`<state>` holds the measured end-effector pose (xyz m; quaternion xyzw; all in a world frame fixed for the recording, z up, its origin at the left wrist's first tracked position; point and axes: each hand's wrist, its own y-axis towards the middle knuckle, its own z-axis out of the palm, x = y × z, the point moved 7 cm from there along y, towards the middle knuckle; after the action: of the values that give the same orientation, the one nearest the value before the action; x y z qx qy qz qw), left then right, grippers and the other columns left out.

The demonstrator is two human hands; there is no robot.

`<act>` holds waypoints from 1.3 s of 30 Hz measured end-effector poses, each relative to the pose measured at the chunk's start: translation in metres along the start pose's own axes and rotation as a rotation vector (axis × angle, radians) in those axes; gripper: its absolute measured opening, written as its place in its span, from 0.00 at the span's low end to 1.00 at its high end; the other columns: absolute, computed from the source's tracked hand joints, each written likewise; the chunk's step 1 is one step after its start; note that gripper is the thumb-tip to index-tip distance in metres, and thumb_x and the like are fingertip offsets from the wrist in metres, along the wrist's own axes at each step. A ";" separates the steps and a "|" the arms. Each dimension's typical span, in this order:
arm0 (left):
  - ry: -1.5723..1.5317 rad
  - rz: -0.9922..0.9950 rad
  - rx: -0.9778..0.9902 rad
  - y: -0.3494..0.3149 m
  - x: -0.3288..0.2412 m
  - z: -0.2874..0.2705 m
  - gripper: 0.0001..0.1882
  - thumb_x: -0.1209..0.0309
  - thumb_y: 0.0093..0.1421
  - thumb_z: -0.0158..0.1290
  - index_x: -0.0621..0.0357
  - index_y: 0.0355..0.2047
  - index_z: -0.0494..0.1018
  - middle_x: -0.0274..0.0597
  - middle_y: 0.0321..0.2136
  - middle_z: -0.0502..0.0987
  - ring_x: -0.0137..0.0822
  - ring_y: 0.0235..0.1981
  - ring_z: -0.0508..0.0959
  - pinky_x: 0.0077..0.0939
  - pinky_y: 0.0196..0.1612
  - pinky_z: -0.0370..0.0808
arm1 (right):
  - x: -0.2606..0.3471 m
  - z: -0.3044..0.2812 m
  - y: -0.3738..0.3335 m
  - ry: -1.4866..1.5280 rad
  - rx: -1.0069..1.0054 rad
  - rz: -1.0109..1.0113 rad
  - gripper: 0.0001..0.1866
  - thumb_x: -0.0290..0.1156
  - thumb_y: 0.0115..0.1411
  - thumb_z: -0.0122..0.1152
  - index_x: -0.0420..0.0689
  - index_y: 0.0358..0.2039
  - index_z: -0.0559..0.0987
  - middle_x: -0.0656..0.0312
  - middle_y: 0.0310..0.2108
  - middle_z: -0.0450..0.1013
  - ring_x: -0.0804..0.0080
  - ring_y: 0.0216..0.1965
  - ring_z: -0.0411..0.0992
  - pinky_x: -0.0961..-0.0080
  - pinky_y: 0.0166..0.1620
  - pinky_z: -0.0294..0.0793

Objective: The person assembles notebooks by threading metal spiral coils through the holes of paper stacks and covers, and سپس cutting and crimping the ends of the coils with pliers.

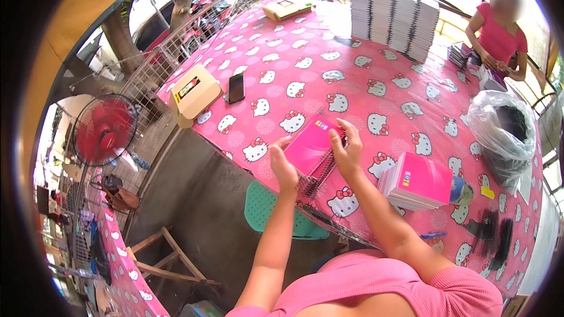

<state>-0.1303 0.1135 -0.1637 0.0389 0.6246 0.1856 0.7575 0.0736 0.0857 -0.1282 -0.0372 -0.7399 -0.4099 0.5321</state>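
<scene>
Between my hands, over the near edge of the table, is a pink-covered notebook [308, 145], tilted. My right hand [349, 148] grips its right side, thumb on the cover and fingers around the edge. Against the left edge presses my left hand [283, 165], its fingers partly hidden by the notebook. A black spiral binding coil [320, 177] shows along the notebook's lower right side; whether it is threaded through the pages I cannot tell. To the right of my right forearm stands a stack of pink-covered notebooks [420, 181].
Loose black coils [493, 238], a blue pen [433, 235] and a clear plastic bag of black coils [505, 135] lie at right. Farther back are tall bound stacks [393, 20], a phone [235, 88], a cardboard box [197, 91] and another person [499, 38]. A green stool [264, 211] stands below.
</scene>
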 end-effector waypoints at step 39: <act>-0.134 -0.434 0.264 0.012 0.005 0.012 0.35 0.47 0.68 0.36 0.72 0.54 0.67 0.53 0.51 0.73 0.39 0.51 0.73 0.31 0.56 0.67 | 0.048 0.006 -0.064 -0.298 1.074 -0.010 0.10 0.31 0.54 0.55 0.35 0.29 0.74 0.47 0.34 0.71 0.49 0.40 0.72 0.56 0.43 0.73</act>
<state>-0.1204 0.1290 -0.1624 0.0149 0.5856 -0.0675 0.8076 0.0167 0.0290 -0.1263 0.1850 -0.9124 0.0318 0.3638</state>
